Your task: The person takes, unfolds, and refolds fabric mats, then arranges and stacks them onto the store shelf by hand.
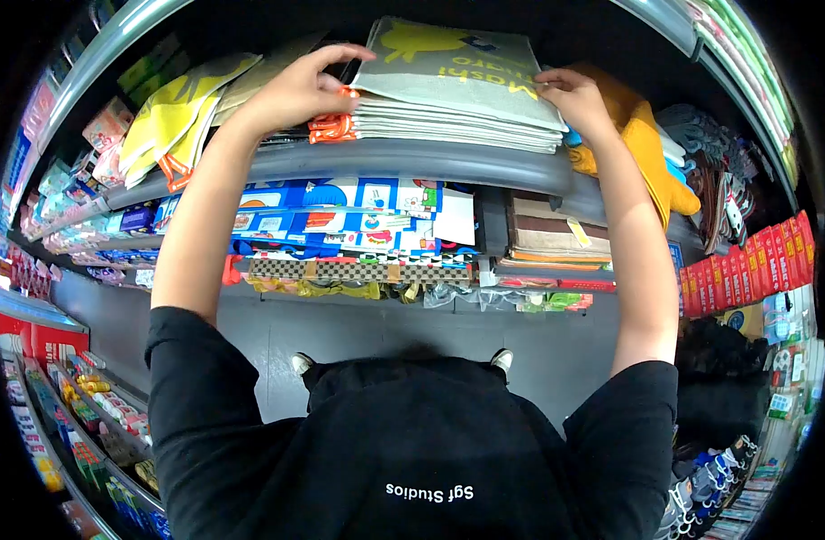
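Note:
A stack of folded grey-green cloths (457, 121) with yellow lettering lies on the upper shelf (412, 162). At the stack's left edge is my left hand (313, 85), its thumb and fingers apart, beside orange tags (334, 126). My right hand (574, 97) is at the right edge of the top cloth, thumb and fingertips closed on that edge. The top cloth lies slightly askew over those below.
Yellow cloths (174, 117) lie left of the stack, orange cloth (651, 162) to the right. Lower shelves hold blue patterned packs (340, 216) and brown folded cloths (556, 229). Red boxes (754, 265) stand at the right, shelved goods (98, 405) at lower left.

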`<state>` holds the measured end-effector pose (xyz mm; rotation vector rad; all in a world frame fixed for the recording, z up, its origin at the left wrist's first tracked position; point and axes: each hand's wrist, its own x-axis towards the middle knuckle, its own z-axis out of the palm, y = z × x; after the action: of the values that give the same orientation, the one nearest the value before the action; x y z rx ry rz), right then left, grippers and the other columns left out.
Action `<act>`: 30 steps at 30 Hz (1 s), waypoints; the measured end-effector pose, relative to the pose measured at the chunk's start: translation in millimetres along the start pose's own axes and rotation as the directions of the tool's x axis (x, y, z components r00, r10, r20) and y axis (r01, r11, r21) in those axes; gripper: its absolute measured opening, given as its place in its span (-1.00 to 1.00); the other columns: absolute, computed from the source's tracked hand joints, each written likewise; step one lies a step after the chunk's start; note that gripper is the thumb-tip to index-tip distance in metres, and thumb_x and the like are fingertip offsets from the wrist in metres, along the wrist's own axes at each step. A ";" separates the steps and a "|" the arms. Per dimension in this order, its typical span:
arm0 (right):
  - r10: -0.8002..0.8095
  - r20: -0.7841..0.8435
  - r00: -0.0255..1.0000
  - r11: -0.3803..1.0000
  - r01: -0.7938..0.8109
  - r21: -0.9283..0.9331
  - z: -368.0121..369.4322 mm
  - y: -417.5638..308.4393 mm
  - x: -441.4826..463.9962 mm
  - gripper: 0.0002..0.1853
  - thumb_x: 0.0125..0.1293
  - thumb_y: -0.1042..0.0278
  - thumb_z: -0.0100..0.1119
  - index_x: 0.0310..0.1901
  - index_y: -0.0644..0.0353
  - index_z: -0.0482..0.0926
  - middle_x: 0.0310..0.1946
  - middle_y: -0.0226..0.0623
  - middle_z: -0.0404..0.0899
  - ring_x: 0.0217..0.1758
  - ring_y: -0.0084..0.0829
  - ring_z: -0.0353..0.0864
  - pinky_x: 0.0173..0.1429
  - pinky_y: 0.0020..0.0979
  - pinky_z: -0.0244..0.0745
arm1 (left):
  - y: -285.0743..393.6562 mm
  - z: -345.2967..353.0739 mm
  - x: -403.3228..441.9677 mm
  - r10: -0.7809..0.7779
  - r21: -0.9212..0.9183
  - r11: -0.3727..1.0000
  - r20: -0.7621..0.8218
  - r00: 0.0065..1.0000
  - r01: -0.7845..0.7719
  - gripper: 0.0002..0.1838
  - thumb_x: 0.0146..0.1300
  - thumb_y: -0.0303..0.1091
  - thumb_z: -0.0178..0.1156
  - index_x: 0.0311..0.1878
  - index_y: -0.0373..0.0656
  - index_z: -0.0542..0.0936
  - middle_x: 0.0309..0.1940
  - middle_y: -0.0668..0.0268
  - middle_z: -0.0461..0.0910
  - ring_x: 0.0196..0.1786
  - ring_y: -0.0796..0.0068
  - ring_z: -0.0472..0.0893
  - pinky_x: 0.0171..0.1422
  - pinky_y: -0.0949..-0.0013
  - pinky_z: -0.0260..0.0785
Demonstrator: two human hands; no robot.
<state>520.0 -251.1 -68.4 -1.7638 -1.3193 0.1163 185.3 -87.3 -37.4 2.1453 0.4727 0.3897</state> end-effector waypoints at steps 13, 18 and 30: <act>0.097 -0.022 0.995 0.995 -0.098 -0.034 7.1 -9.9 7.4 -0.70 0.04 0.38 0.22 -0.15 0.23 0.59 -0.31 -0.22 0.62 -0.27 -0.46 0.56 -0.14 -0.52 0.42 | 0.7 -15.1 -4.2 0.082 0.366 0.930 -0.092 0.992 -0.042 -0.85 0.14 -0.45 0.03 -0.35 -0.29 0.57 -0.49 0.37 0.55 -0.39 0.68 0.50 -0.26 0.57 0.34; 0.155 0.084 0.984 0.987 -0.159 0.039 6.5 -3.9 31.6 -0.66 0.12 0.40 0.15 -0.04 0.28 0.52 -0.20 -0.18 0.60 -0.17 -0.46 0.54 -0.03 -0.54 0.38 | 13.9 -12.1 30.4 -0.131 0.231 0.955 -0.237 0.962 0.187 -0.77 0.12 -0.31 0.10 -0.28 -0.27 0.60 -0.51 0.35 0.56 -0.43 0.63 0.48 -0.27 0.58 0.32; -0.050 -0.084 0.995 0.965 0.026 -0.263 26.3 19.0 60.0 -0.71 0.06 0.39 0.14 -0.13 0.07 0.61 -0.18 -0.13 0.60 -0.11 -0.22 0.58 0.01 -0.37 0.44 | -25.6 11.6 90.6 -0.058 0.659 0.706 -0.310 0.949 0.258 -0.57 0.15 0.01 0.07 -0.12 -0.15 0.56 -0.18 0.06 0.58 -0.12 0.09 0.57 -0.01 0.21 0.38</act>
<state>544.8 -187.7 -72.2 -1.9380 -1.3501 -0.1649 265.1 -39.3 -55.4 2.7599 1.1029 0.4526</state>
